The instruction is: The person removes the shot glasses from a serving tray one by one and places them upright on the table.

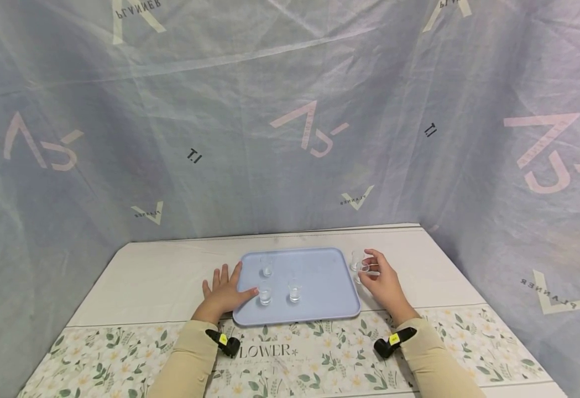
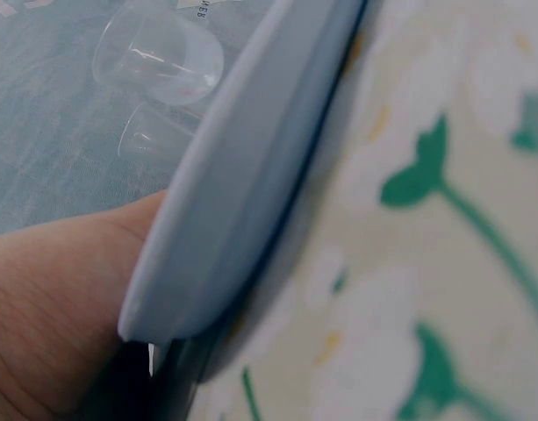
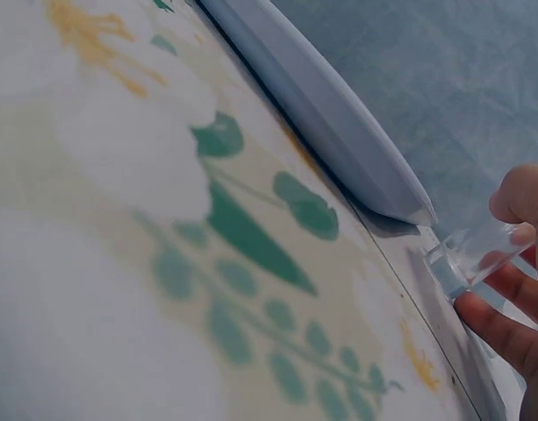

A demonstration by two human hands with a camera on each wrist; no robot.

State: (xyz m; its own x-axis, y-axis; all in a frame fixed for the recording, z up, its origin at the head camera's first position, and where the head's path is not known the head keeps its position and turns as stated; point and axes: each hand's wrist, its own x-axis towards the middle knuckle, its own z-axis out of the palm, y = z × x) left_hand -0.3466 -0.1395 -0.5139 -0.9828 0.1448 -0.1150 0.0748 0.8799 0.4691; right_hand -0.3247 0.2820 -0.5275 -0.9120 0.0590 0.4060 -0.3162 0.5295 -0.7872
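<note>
My right hand is just off the tray's right side, pinching a small clear cup between thumb and fingers. In the right wrist view the cup's base is close to the table. Another clear cup stands just beyond those fingers. Flat and spread, my left hand rests at the left edge of the light blue tray, its thumb over the rim. On the tray stand three clear cups: one at the back, one near my left thumb, and one toward the middle.
The white table carries a flower-printed strip along its front, under my forearms. A grey-blue printed curtain encloses the back and both sides. Small black cameras are strapped to both wrists.
</note>
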